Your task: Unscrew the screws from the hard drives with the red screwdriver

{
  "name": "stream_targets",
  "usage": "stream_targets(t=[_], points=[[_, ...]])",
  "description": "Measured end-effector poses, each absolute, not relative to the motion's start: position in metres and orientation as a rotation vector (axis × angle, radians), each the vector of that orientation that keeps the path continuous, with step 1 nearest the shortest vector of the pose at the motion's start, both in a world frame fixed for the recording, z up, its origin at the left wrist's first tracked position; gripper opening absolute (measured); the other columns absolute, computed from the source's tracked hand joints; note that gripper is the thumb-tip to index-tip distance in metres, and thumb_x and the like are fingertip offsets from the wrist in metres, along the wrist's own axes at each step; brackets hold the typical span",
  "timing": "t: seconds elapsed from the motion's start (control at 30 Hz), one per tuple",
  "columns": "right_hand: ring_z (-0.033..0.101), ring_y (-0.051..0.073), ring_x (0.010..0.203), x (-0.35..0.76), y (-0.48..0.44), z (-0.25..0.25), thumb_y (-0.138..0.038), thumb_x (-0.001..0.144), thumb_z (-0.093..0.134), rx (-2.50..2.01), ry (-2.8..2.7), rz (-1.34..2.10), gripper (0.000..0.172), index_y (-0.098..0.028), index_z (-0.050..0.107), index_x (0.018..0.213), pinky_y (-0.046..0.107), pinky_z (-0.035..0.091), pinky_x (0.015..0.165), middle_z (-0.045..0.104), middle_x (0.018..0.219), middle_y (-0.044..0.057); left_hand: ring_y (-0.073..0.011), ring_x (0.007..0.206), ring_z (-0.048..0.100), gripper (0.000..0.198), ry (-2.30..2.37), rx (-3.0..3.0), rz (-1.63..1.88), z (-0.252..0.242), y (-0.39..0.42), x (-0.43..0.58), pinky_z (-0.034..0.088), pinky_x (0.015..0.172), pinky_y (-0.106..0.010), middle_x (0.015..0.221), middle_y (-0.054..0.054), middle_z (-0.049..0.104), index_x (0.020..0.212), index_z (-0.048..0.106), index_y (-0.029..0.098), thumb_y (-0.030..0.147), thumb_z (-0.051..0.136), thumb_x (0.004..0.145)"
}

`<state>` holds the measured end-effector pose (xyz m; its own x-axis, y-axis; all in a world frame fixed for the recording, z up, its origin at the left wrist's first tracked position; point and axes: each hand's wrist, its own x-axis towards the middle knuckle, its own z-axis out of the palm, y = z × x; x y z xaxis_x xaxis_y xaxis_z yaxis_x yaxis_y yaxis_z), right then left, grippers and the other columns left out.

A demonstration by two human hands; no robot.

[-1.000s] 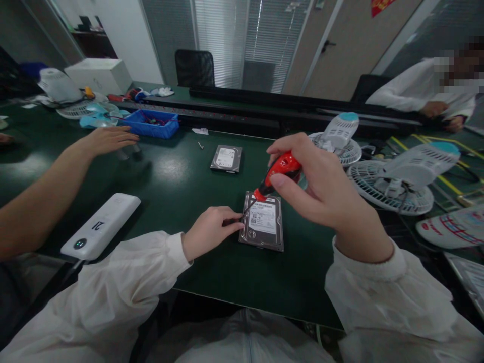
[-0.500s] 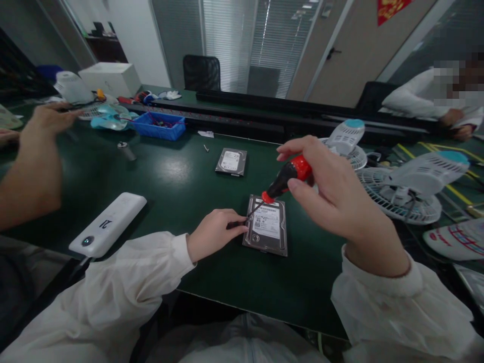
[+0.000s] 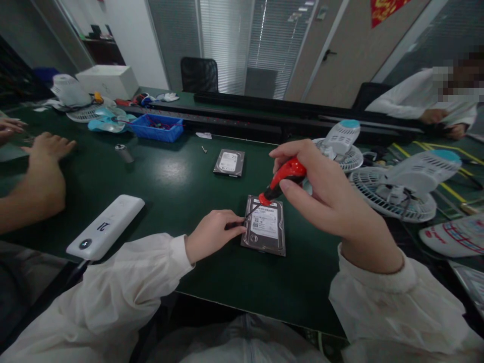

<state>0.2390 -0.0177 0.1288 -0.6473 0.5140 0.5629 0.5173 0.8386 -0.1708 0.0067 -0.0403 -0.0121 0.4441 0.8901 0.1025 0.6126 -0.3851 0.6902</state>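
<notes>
A hard drive (image 3: pixel 267 229) lies label up on the green table in front of me. My right hand (image 3: pixel 321 186) is wrapped round the red and black handle of a screwdriver (image 3: pixel 278 184). Its thin shaft slants down to the left, the tip near the drive's left edge. There my left hand (image 3: pixel 215 232) is closed in a pinch on a slim dark piece (image 3: pixel 235 224), whose kind I cannot make out; the fingers touch or nearly touch the drive. Farther back lies a second hard drive (image 3: pixel 229 163).
A white power bank (image 3: pixel 108 227) and a metal cylinder (image 3: pixel 124 153) stand to the left, with a blue bin (image 3: pixel 157 128) behind. Fans (image 3: pixel 393 194) are at right. A co-worker's arm (image 3: pixel 41 176) rests at left; another person (image 3: pixel 423 106) sits far right.
My right hand has turned the screwdriver handle, showing more red, and shifted slightly. My left hand holds its place. The co-worker's hand at left has drawn back from the fan parts.
</notes>
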Motion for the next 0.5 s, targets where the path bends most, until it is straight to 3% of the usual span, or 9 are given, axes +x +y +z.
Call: stream_targets(t=[0.17, 0.37, 0.5], points=[[0.058, 0.016, 0.069, 0.2395, -0.0151, 0.1269, -0.043, 0.1, 0.06, -0.871, -2.37, -0.126, 0.038, -0.013, 0.06, 0.123, 0.032, 0.042, 0.061, 0.069, 0.099, 0.007, -0.0198, 0.089, 0.071, 0.023, 1.237, 2.149, 0.649, -0.0126, -0.0398, 0.0065, 0.054, 0.078, -0.033, 0.105, -0.006, 0.079, 0.118, 0.08, 0.018, 0.028, 0.072, 0.099], [0.062, 0.022, 0.088, 0.2395, -0.0149, 0.1264, -0.028, 0.098, 0.049, -0.842, -2.355, -0.061, 0.027, -0.019, 0.053, 0.123, 0.037, 0.052, 0.071, 0.063, 0.119, 0.013, -0.0197, 0.089, 0.072, 0.026, 1.221, 2.133, 0.666, -0.0139, -0.0402, 0.0055, 0.054, 0.079, -0.032, 0.106, -0.007, 0.079, 0.121, 0.08, 0.017, 0.027, 0.073, 0.099], [0.064, 0.021, 0.083, 0.237, -0.0164, 0.122, -0.039, 0.1, 0.059, -0.807, -2.316, -0.114, 0.029, -0.024, 0.05, 0.124, 0.036, 0.052, 0.067, 0.067, 0.108, 0.009, -0.0196, 0.089, 0.072, 0.024, 1.223, 2.136, 0.665, -0.0139, -0.04, 0.0056, 0.055, 0.078, -0.032, 0.105, -0.006, 0.079, 0.12, 0.08, 0.018, 0.027, 0.072, 0.099]])
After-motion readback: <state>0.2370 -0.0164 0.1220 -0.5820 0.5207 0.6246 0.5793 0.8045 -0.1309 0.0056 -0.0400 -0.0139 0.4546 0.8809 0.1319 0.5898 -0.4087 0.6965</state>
